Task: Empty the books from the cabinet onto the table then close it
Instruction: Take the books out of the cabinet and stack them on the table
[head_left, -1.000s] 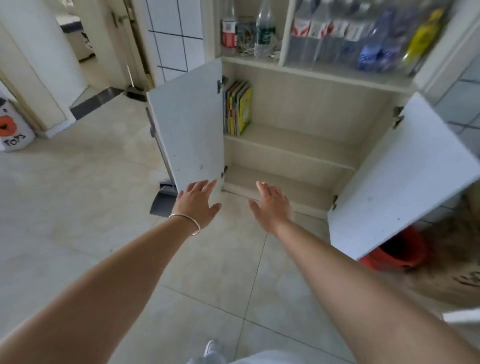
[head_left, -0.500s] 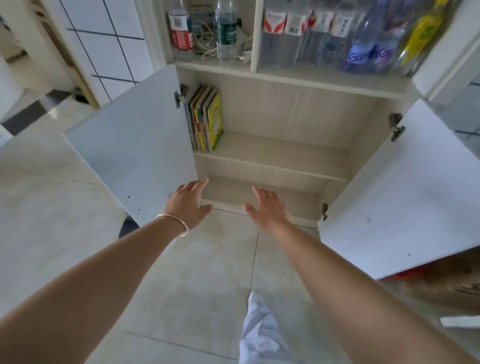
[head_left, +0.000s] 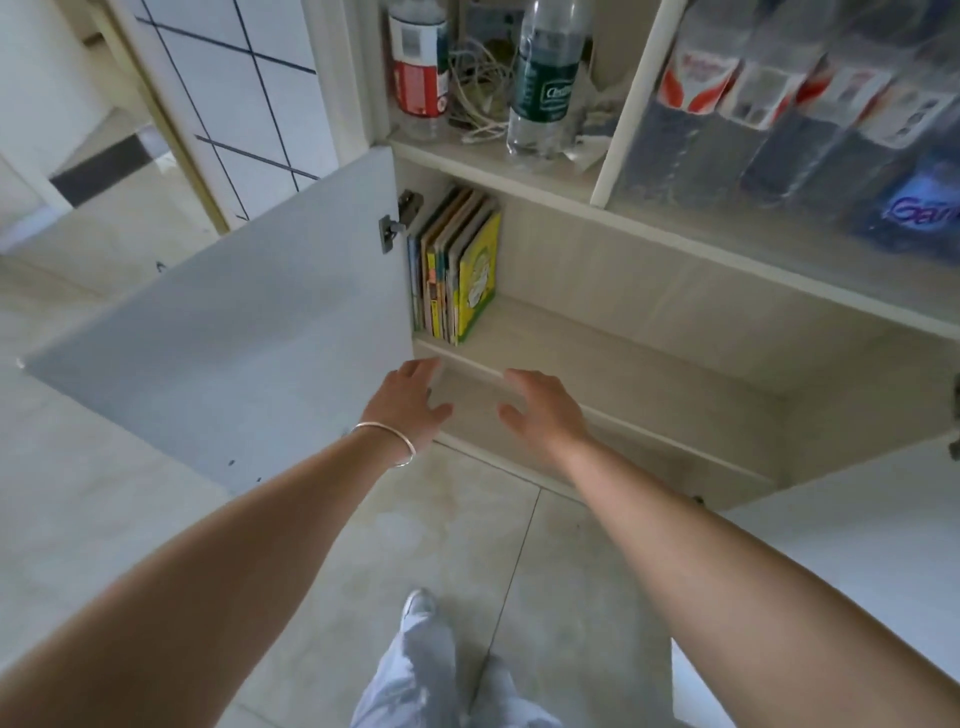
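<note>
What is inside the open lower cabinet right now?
A row of upright books stands at the far left of the cabinet's upper shelf. The open left door hides nothing of them. Lower shelf partly hidden by hands.

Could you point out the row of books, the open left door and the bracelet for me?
Row of upright colourful books (head_left: 457, 275): head view, on the yellow front cover.
Open pale grey left cabinet door (head_left: 249, 338): head view, mid inner panel.
Thin silver bracelet (head_left: 387, 441): head view, on the band at the left wrist.

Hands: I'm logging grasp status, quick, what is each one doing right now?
Left hand: open, fingers straight, holding nothing.
Right hand: open, fingers relaxed, holding nothing.
Neither touches the books.
</note>
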